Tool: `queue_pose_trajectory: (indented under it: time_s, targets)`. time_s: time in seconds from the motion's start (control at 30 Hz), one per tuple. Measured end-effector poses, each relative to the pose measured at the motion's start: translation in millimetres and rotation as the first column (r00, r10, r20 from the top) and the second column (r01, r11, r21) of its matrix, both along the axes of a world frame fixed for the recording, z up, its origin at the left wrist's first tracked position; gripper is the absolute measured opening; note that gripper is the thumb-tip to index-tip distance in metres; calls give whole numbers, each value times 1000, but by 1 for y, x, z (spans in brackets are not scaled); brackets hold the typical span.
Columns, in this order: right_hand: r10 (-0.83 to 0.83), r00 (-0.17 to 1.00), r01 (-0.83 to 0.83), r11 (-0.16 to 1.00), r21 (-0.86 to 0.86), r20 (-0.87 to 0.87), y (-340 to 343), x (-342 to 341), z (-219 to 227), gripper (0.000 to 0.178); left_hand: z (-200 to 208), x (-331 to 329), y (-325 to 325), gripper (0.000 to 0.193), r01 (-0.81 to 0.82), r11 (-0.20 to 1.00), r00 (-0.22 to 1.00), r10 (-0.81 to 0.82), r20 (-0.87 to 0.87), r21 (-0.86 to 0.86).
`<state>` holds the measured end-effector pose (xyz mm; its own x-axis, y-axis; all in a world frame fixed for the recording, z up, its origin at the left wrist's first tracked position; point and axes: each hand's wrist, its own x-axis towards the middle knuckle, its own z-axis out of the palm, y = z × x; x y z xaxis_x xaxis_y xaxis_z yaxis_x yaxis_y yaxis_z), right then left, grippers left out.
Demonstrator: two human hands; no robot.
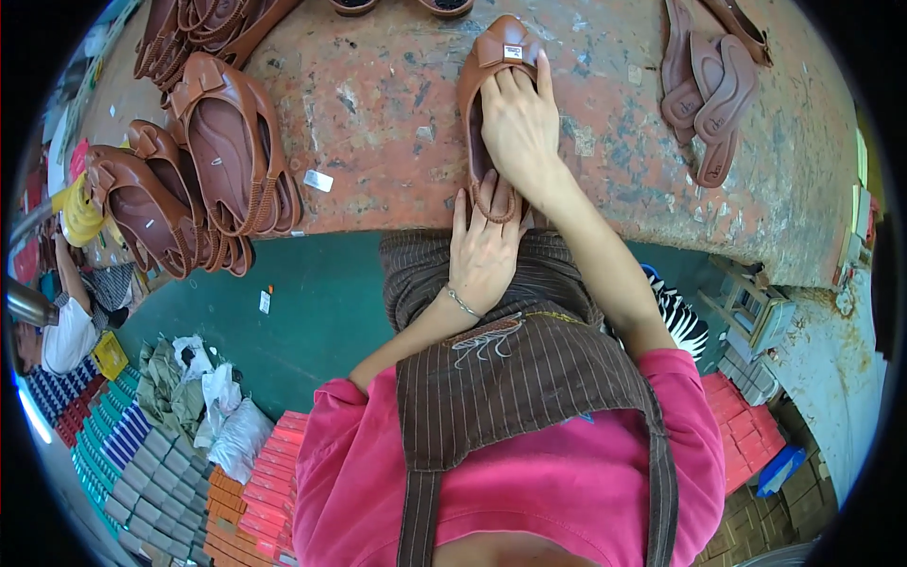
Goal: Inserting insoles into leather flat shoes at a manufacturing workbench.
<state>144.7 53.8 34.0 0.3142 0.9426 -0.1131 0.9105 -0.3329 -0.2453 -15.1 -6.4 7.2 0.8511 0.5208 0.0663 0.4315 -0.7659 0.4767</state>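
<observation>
A brown slingback flat shoe (485, 52) with a bow and a small white label on its toe lies on the worn table in front of me, toe pointing away. My right hand (521, 128) reaches into its opening; several fingertips are under the toe upper, and one finger lies along the outer side, so the hand grips the front. At the heel, my left hand (485, 253) holds the shoe by its gathered elastic strap, with fingers passing through and around it. The fingertips inside the shoe are hidden.
Several matching brown shoes (222, 142) are grouped at the table's left, beside a white label (318, 180). Brown insoles (723, 104) lie at the right. Stacked boxes (156, 482) and white bags (241, 439) stand on the green floor (321, 283). Another person (71, 331) is at far left.
</observation>
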Motion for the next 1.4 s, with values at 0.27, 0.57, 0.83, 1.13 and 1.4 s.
queue_pose_trajectory:
  time_s: [0.27, 0.57, 0.83, 1.13, 1.4]
  targets:
    - [31, 989, -74, 952, 297, 147, -44, -28, -4, 51, -2, -3, -4, 40, 30, 1000, 999, -30, -35, 1]
    - [98, 988, -128, 952, 278, 120, -52, -42, -7, 51, -5, -7, -5, 54, 8, 1000, 995, -9, -103, -14]
    - [-36, 933, -79, 950, 303, 357, -24, -23, -14, 53, -1, -2, -2, 45, 7, 1000, 1000, -7, 0, 10]
    - [188, 981, -122, 802, 585, -53, -24, 22, -23, 19, 22, -10, 20, 33, 22, 991, 977, 7, 212, -134]
    - [-882, 430, 738, 466, 489, 193, -115, 209, 14, 52, 41, 16, 83, 17, -327, 813, 909, 409, 74, -482]
